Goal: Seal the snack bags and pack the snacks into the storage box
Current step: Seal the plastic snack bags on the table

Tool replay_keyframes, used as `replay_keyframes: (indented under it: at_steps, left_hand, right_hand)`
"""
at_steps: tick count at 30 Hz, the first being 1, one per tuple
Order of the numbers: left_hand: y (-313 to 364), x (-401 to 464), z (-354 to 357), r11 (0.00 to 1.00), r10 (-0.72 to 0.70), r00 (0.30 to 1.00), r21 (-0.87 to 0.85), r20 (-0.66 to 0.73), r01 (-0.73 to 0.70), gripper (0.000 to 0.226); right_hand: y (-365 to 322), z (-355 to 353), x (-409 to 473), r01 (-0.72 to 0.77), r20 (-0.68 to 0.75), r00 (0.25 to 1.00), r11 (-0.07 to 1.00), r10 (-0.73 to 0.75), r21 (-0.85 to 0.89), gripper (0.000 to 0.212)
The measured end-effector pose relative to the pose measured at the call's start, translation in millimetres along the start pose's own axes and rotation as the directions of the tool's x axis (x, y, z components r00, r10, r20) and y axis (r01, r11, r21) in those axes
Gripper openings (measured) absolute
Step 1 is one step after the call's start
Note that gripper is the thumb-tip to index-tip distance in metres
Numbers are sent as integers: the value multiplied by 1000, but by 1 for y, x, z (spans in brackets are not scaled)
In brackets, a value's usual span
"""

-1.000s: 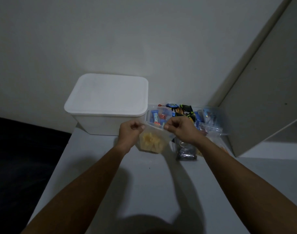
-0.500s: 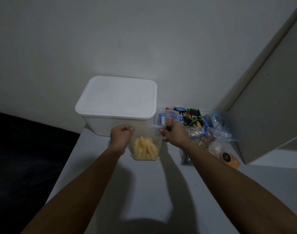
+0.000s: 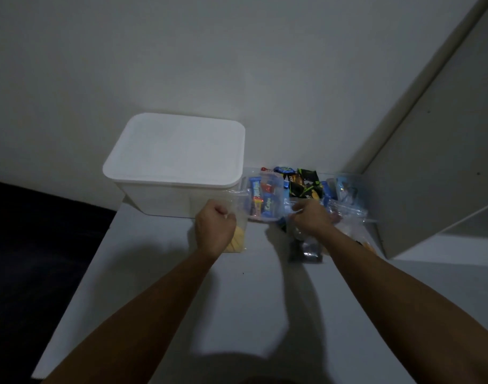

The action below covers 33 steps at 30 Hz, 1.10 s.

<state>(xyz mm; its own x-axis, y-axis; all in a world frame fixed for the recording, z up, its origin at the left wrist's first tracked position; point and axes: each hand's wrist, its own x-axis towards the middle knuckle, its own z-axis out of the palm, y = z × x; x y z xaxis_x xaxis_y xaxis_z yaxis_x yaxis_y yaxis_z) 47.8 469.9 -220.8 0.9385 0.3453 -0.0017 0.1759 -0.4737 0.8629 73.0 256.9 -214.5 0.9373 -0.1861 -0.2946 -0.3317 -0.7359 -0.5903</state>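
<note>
My left hand (image 3: pixel 215 231) is closed on the top edge of a clear bag of yellow snack sticks (image 3: pixel 237 239), which hangs just in front of the white storage box (image 3: pixel 176 167). The box has its lid on and stands against the wall. My right hand (image 3: pixel 312 217) has let go of that bag and reaches onto a clear bag with dark contents (image 3: pixel 306 249), fingers curled on its top; the grip is blurred. Behind it lie a clear bag of wrapped candy bars (image 3: pixel 265 198) and more snack bags (image 3: pixel 345 195).
A white table (image 3: pixel 251 300) carries everything; its left edge drops to a dark floor (image 3: pixel 29 259). A grey cabinet panel (image 3: pixel 436 167) leans in at the right, close beside the snack pile. The wall stands right behind the box.
My right hand released the yellow snack bag and moved right onto the dark bag. My left hand keeps the yellow bag alone, which now hangs narrower beside it.
</note>
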Motion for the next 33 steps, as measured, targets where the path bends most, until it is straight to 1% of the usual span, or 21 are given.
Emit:
replay_keyframes:
  at_steps: [2, 4, 7, 10, 12, 14, 15, 17, 20, 23, 25, 26, 30, 33]
  left_hand:
    - [4, -5, 21, 1000, -5, 993, -14, 120, 6, 13]
    - [11, -10, 43, 999, -27, 967, -15, 253, 32, 13]
    - [17, -15, 74, 995, -97, 897, 29, 432, 93, 10]
    - [14, -17, 105, 986, -156, 800, 135, 579, 94, 11]
    - [11, -18, 123, 980, -187, 746, 170, 640, 100, 21]
    - [3, -14, 144, 974, -225, 710, 146, 667, 172, 48]
    - [6, -15, 149, 970, -235, 695, 116, 680, 214, 56]
    - [8, -16, 160, 953, -266, 677, 79, 687, 293, 59]
    - [20, -20, 165, 929, -289, 709, 9, 643, 371, 51]
    - [24, -24, 168, 914, -277, 782, -99, 559, 394, 39]
    - [31, -30, 165, 929, -239, 826, -126, 510, 347, 23]
    - [32, -33, 164, 941, -211, 846, -133, 489, 311, 19]
    - [41, -38, 158, 982, -51, 917, -145, 396, 117, 22]
    - [46, -41, 150, 991, 33, 930, -133, 367, 18, 35]
  right_hand:
    - [20, -10, 0, -51, 17, 998, 996, 53, -78, 24]
    - [39, -16, 3, -74, 25, 997, 993, 76, -95, 18]
    - [57, -22, 9, -84, 32, 996, 994, 87, -66, 16]
    - [65, -27, 12, -87, 81, 993, 996, 86, 2, 18]
    - [69, -30, 16, -85, 111, 991, 996, 80, 34, 17]
    - [77, -31, 21, -116, 126, 987, 986, 102, 115, 17]
    - [81, -31, 24, -135, 138, 984, 979, 114, 151, 16]
    - [87, -31, 30, -166, 174, 976, 968, 134, 187, 13]
    - [92, -36, 36, -176, 197, 971, 960, 134, 218, 10]
    - [98, -40, 41, -211, 213, 965, 937, 154, 278, 13]
    - [104, -41, 41, -202, 196, 970, 918, 140, 341, 13]
    - [106, -42, 40, -182, 183, 976, 911, 121, 369, 14]
    - [106, -49, 31, -36, 97, 995, 914, -3, 404, 18]
    - [100, -56, 21, 110, 10, 993, 941, -120, 319, 19]
